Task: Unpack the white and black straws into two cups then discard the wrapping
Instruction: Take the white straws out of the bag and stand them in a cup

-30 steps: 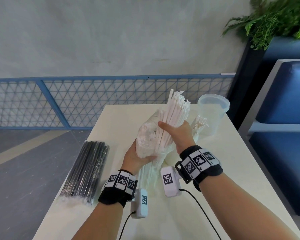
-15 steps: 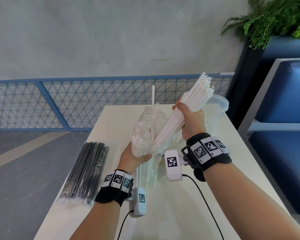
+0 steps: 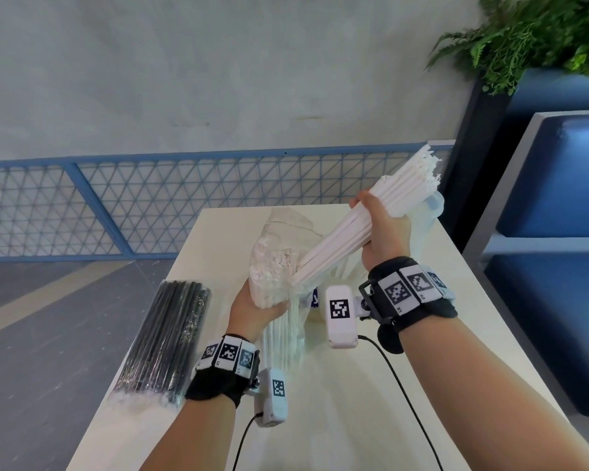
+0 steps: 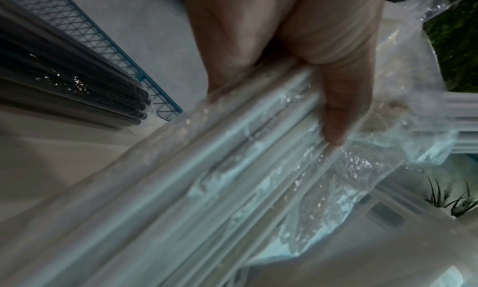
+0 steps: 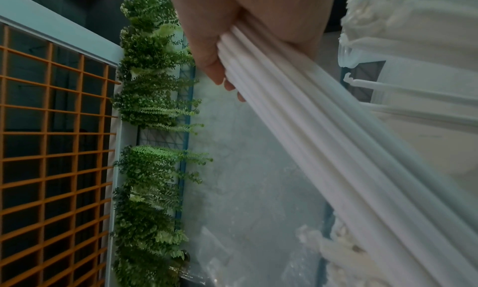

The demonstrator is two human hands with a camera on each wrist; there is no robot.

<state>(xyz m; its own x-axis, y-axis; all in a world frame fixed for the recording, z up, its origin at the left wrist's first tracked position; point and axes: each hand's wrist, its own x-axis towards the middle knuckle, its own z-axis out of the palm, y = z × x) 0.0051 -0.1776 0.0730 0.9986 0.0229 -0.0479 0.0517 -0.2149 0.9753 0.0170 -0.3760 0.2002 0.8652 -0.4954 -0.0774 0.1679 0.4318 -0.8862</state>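
White straws (image 3: 371, 215) fill the right hand (image 3: 385, 232), its fingers curled round a thick bunch tilted up to the right, above the table (image 3: 354, 419) and in front of a clear cup (image 3: 434, 207). Their lower ends sit at the mouth of the plastic wrapping (image 3: 279, 266). Left hand (image 3: 252, 305) grips that wrapping, more straws inside. Wrapped black straws (image 3: 169, 338) lie at the table's left edge.

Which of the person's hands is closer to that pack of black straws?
Left. The left hand grips the clear wrapper just right of the black straws; the right hand holds white straws farther right.
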